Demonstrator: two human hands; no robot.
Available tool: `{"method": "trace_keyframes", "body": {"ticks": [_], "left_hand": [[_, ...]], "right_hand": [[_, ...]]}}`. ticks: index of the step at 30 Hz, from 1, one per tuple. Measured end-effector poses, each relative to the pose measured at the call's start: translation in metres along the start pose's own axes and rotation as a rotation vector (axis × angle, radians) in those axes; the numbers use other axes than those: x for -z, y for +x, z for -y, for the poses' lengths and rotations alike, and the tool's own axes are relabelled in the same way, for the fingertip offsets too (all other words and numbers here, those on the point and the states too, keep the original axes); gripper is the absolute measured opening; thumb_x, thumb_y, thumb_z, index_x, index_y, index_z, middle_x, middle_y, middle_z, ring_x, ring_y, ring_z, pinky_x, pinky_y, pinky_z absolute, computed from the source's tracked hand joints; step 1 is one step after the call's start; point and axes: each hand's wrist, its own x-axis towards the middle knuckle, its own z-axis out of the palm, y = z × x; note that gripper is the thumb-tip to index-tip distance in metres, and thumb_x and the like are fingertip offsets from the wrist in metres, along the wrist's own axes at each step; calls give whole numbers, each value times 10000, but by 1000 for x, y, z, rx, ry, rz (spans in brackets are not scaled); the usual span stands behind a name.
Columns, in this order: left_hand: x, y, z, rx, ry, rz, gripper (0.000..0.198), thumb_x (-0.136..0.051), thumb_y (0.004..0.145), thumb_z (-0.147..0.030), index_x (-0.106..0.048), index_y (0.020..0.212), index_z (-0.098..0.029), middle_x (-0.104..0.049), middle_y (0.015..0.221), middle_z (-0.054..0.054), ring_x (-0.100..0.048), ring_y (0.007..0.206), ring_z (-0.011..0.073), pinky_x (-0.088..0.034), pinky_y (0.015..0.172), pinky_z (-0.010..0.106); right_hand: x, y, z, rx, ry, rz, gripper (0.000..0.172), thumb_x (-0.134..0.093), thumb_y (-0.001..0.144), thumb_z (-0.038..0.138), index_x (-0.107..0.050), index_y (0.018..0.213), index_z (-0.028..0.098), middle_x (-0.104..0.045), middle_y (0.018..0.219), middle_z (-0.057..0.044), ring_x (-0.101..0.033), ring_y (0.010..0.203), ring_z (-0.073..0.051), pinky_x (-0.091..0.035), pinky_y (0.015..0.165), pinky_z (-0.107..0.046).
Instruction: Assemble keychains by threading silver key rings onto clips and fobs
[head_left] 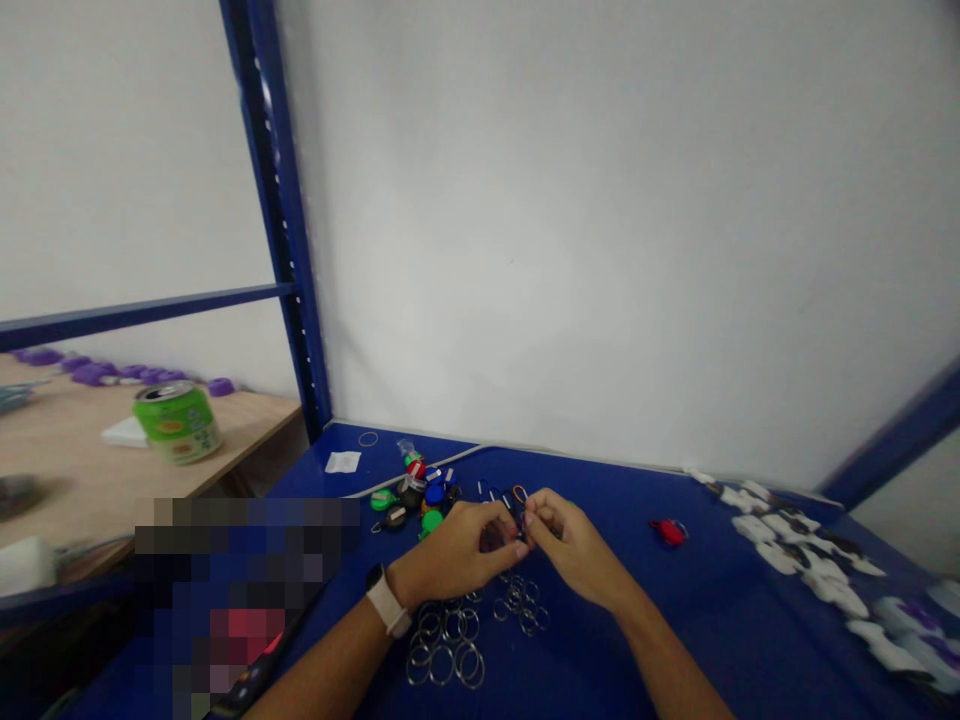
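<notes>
My left hand (469, 545), with a pale-strapped watch on its wrist, meets my right hand (566, 545) above the blue table. Both are closed in a pinch, fingertips together around something small and dark that I cannot make out. Just behind the fingertips shows an orange carabiner clip (520, 493); whether it is held is unclear. Blue and dark carabiner clips (495, 492) lie beside it. Left of my hands is a pile of badge reels (412, 490) in green, red, blue and black. Below them lie small split rings (521, 603) and larger split rings (442, 645).
A red badge reel (670, 532) lies alone to the right. White and dark pieces (799, 555) line the table's right edge. A white cable (450, 463) runs behind the reels, near a white paper packet (343, 462). A green can (178, 422) stands on the wooden table at left.
</notes>
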Motion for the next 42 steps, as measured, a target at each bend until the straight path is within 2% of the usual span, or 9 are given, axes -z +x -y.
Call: {"method": "trace_keyframes", "body": {"ticks": [5,11,14,18,22,27,30,34,42], "left_hand": [[0,1,0,-61,-11,-39,183,-590,922,-309,-681,841,-172,-690,768,19,-615,699,146,-460,674,246],[2,2,4,-59,78,-115,157,-530,938,-214,-644,835,-178,-659,762,13,-597,715,152,-427,680,256],[3,3,6,-26,118,-155,169,-507,947,-213,-616,823,-178,-641,754,14,-588,719,160,-413,676,263],[4,4,7,-19,137,-170,176,-484,953,-192,-596,816,-183,-641,768,11,-591,734,163,-403,690,265],[4,4,8,4,96,-160,198,-468,954,-189,-580,790,-187,-633,727,3,-590,700,160,-404,671,258],[5,4,8,59,4,-127,219,-463,958,-240,-581,782,-184,-621,656,-2,-587,627,157,-414,617,248],[6,5,8,75,-66,-120,241,-465,961,-278,-579,776,-176,-606,626,-4,-577,585,149,-419,590,239],[5,5,9,103,-151,-120,265,-471,961,-328,-590,790,-164,-594,607,-6,-566,525,139,-428,545,232],[4,5,8,142,-191,-112,289,-495,947,-364,-598,773,-158,-599,590,-4,-567,483,136,-444,504,234]], "right_hand": [[-3,2,-4,12,21,-46,334,-497,931,526,-490,862,199,-580,687,21,-541,636,-139,-411,617,-260],[-1,3,-7,49,-137,-95,279,-467,964,449,-515,862,193,-593,682,9,-539,621,-140,-412,605,-260],[-3,1,-9,123,-293,-142,218,-473,975,379,-555,1011,181,-630,770,-18,-565,650,-150,-440,617,-268],[-4,-1,-11,266,-545,-151,370,-491,984,315,-516,1335,201,-684,1062,-97,-649,883,-201,-500,829,-346],[-2,-2,-14,406,-813,-101,310,-451,1013,242,-595,1284,199,-675,1195,-125,-629,1104,-266,-455,967,-434],[-4,-1,-15,572,-1079,-109,282,-417,1029,204,-606,1224,127,-706,1067,-140,-659,975,-261,-450,908,-410],[-10,2,-16,624,-1154,-175,247,-394,1032,204,-627,1052,125,-694,918,-116,-645,831,-251,-446,804,-393],[-21,4,-18,599,-1199,-224,270,-360,1035,203,-559,856,169,-643,784,-73,-604,694,-236,-401,695,-371],[-29,4,-20,526,-1245,-196,264,-312,1032,191,-488,836,192,-627,702,-38,-615,632,-223,-368,709,-375]]}}
